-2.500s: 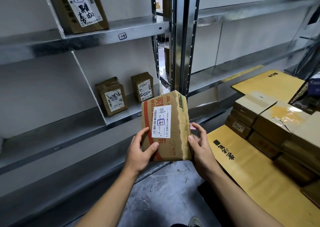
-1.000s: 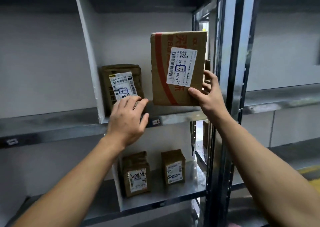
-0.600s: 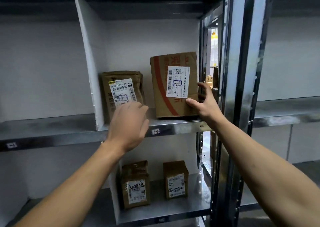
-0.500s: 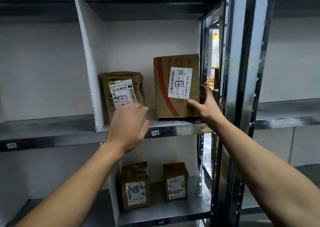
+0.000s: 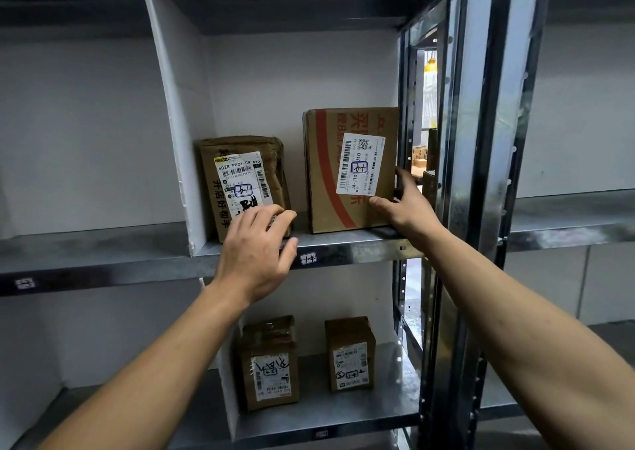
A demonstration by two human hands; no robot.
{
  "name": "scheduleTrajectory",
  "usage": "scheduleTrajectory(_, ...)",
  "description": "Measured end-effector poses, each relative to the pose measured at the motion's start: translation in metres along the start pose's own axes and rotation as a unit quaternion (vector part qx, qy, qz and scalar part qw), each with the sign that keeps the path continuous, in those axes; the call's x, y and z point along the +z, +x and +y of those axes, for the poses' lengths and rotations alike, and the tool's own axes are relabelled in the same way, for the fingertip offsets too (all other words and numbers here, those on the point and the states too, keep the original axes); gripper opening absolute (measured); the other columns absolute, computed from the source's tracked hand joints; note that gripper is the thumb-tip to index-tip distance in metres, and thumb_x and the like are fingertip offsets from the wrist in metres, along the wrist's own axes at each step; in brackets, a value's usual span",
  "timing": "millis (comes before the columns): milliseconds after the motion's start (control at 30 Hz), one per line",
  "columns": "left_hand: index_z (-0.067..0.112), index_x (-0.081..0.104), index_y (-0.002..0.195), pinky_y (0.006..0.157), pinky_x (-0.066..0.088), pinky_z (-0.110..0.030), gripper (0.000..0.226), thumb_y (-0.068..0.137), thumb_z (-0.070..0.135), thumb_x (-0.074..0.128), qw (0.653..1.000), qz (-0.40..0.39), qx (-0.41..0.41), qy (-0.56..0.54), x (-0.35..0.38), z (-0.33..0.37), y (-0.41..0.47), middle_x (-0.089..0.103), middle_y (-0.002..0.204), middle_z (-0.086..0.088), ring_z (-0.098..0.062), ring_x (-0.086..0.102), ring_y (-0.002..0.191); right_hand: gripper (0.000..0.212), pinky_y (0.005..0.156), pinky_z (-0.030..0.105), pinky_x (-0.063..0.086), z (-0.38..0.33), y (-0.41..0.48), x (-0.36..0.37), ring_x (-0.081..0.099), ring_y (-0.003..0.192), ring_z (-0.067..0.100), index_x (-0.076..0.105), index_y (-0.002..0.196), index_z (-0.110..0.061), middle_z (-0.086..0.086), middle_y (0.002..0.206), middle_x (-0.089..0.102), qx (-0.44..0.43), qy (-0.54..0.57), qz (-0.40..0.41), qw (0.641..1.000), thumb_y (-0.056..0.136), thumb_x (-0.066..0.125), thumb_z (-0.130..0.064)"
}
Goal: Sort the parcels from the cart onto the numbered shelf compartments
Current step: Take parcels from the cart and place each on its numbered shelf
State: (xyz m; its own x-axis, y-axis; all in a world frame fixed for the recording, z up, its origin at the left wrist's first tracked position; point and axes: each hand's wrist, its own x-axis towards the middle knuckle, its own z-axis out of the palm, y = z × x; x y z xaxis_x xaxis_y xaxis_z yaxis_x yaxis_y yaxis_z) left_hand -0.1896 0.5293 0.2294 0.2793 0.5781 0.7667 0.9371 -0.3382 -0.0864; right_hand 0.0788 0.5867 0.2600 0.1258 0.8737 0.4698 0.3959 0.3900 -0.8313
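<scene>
**Box is on the shelf, the right hand just has to get out of there**

Head view, the only one we get. The red-striped parcel [image 5: 347, 174] is standing on end, long axis straight up and label facing out, in the right half of the middle shelf compartment [image 5: 343, 240], a bit right of frame centre. Its bottom edge looks flat on the metal, so I'd call it placed.

The right hand [image 5: 405, 209] is at the box's lower right corner. The thumb lies across the front face just under the label and the fingers wrap round the right side, so it's gripping the parcel. That side is the tight one: the hand sits between the box and the steel upright [image 5: 481, 140], with hardly any room. To me the only clean exit is straight back towards the camera, not sideways.

The left hand [image 5: 256, 253] is lower and to the left, holding nothing, fingers loose and spread. The tips are at the bottom front of the taped brown parcel [image 5: 240, 181] next door, but I can't tell if they're pressing on it. There's a clear gap between the two parcels.

The scribble on the label looks like it matches the shelf-edge tag [image 5: 308, 259].
</scene>
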Motion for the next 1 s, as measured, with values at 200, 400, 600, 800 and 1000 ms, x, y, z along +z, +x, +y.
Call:
scheduleTrajectory(200, 0.017, 0.058, 0.126, 0.098, 0.040, -0.043, 0.045, 0.090, 0.040, 0.044, 1.000, 0.003, 0.002, -0.027, -0.006, -0.005, -0.008, 0.057, 0.124, -0.005, -0.024, 0.049, 0.116, 0.068, 0.115, 0.042, 0.037, -0.002, -0.024, 0.005, 0.045, 0.138, 0.023, 0.032, 0.154, -0.020, 0.004, 0.150, 0.049, -0.020, -0.085, 0.077, 0.993, 0.095, 0.066, -0.030)
scheduleTrajectory(400, 0.017, 0.057, 0.127, 0.097, 0.038, -0.041, 0.045, 0.090, 0.040, 0.045, 0.997, 0.002, 0.037, -0.071, -0.012, 0.000, -0.030, 0.057, 0.123, -0.005, -0.023, 0.048, 0.115, 0.046, 0.112, 0.032, 0.035, 0.008, -0.089, 0.018, 0.045, 0.131, 0.019, 0.052, 0.139, -0.013, 0.007, 0.139, 0.052, -0.101, -0.200, 0.116, 0.968, 0.097, 0.060, -0.030)
scheduleTrajectory(600, 0.017, 0.057, 0.128, 0.097, 0.039, -0.043, 0.050, 0.089, 0.045, 0.042, 0.985, -0.058, 0.108, -0.122, -0.007, 0.026, -0.072, 0.058, 0.123, -0.006, -0.025, 0.050, 0.114, 0.052, 0.092, 0.044, 0.050, 0.027, -0.182, 0.014, 0.056, 0.114, 0.032, 0.061, 0.124, -0.013, 0.012, 0.122, 0.061, -0.107, -0.431, 0.098, 0.890, 0.089, 0.045, -0.048)
scheduleTrajectory(800, 0.019, 0.059, 0.121, 0.092, 0.040, -0.040, 0.046, 0.086, 0.045, 0.043, 0.954, -0.138, 0.188, -0.186, 0.007, 0.086, -0.149, 0.060, 0.117, -0.003, -0.026, 0.054, 0.107, 0.047, 0.089, 0.043, 0.049, 0.051, -0.319, -0.009, 0.058, 0.113, 0.032, 0.058, 0.123, -0.019, 0.010, 0.123, 0.061, 0.035, -0.577, 0.037, 0.815, 0.090, 0.047, -0.052)
scheduleTrajectory(1000, 0.019, 0.059, 0.124, 0.092, 0.043, -0.042, 0.052, 0.086, 0.048, 0.037, 0.896, -0.251, 0.265, -0.255, 0.014, 0.161, -0.233, 0.060, 0.119, -0.003, -0.028, 0.055, 0.109, 0.050, 0.099, 0.043, 0.043, 0.061, -0.479, -0.037, 0.050, 0.125, 0.030, 0.051, 0.133, -0.024, 0.007, 0.134, 0.055, 0.239, -0.601, -0.009, 0.762, 0.094, 0.045, -0.054)
